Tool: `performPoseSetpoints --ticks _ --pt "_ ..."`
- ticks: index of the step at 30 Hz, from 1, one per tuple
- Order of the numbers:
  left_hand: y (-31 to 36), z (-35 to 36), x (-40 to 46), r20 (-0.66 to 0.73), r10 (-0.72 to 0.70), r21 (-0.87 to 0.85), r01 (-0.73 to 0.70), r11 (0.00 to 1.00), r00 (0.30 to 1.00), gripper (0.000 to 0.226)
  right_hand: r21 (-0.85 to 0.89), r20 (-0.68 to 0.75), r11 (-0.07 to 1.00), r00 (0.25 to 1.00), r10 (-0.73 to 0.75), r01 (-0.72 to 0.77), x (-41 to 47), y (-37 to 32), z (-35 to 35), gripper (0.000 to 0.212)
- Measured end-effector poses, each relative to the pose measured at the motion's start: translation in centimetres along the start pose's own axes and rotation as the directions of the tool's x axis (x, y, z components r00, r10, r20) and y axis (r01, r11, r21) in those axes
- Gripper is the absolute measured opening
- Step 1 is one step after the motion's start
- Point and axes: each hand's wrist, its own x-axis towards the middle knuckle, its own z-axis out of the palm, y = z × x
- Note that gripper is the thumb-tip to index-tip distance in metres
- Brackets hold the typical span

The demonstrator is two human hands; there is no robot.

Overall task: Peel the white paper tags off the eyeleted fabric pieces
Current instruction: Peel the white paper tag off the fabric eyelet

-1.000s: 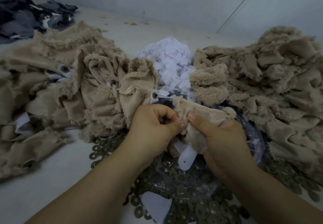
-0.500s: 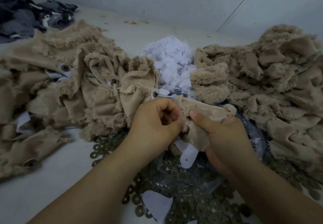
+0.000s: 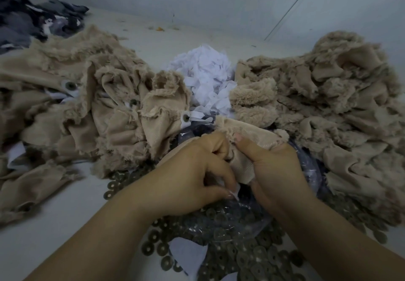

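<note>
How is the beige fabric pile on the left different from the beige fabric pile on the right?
The left pile shows round metal eyelets with white paper tags around them; on the right pile no eyelets or tags are visible. The left pile spreads low and reaches the left edge of the picture; the right pile looks bulkier and more heaped. Both are the same beige, fuzzy, frayed fabric.

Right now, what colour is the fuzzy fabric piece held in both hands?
Beige; the fuzzy fabric piece shows best in the head view.
</note>
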Motion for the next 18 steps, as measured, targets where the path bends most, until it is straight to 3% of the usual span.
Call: performPoseSetpoints --ticks 5,8,11,14,18 --pt "0.6 1.0 0.2 -0.262 -0.043 -0.165 -0.001 0.986 0.964 0.008 -0.193 -0.048 0.978 0.994 -0.095 0.084 -0.3 0.4 -0.1 0.016" --pt "0.7 2.0 0.5 -0.382 -0.081 -0.133 0.032 0.991 0.920 0.012 -0.285 -0.083 0.953 0.987 -0.135 0.107 -0.8 0.5 0.4 0.053" --pt "0.2 2.3 0.6 -0.499 -0.193 -0.195 0.108 0.975 0.845 0.018 -0.292 -0.082 0.948 0.984 -0.159 0.129 -1.1 0.3 0.7 0.063" --pt "-0.3 2.4 0.7 -0.511 -0.341 -0.368 0.158 0.916 0.789 0.018 -0.341 -0.078 0.927 0.979 -0.191 0.153 -1.2 0.2 0.7 0.064" --pt "-0.3 2.2 0.7 -0.459 -0.436 -0.489 0.190 0.851 0.774 0.015 -0.358 -0.060 0.916 0.974 -0.218 0.183 -1.2 0.2 0.6 0.053"
